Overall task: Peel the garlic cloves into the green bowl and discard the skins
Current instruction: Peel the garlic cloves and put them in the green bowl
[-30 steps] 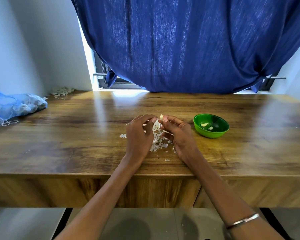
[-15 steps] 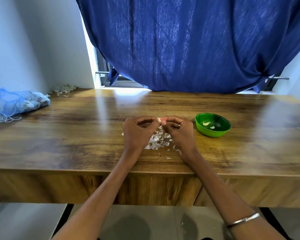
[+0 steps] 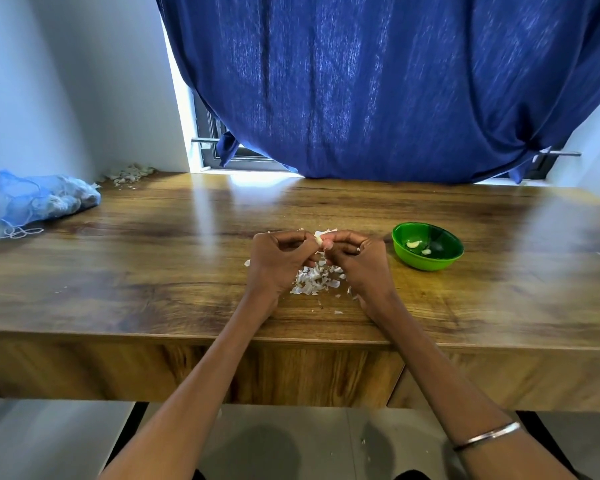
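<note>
A small pale garlic clove [image 3: 318, 238] is pinched between the fingertips of my left hand [image 3: 278, 261] and my right hand [image 3: 359, 263], just above the wooden table [image 3: 153, 271]. Both hands have curled fingers and meet at the clove. Below them lies a heap of white garlic skins [image 3: 314, 280]. The green bowl [image 3: 440, 263] stands to the right of my right hand, with two peeled cloves [image 3: 413, 244] inside.
A blue mesh bag of garlic [image 3: 45, 200] lies at the table's far left against the wall. More skins [image 3: 129, 173] sit in the back left corner. A blue curtain [image 3: 378, 84] hangs behind the table.
The hands have drawn closer together around the clove and dropped slightly; the strip of skin that hung between them earlier is gone from between the fingers.
</note>
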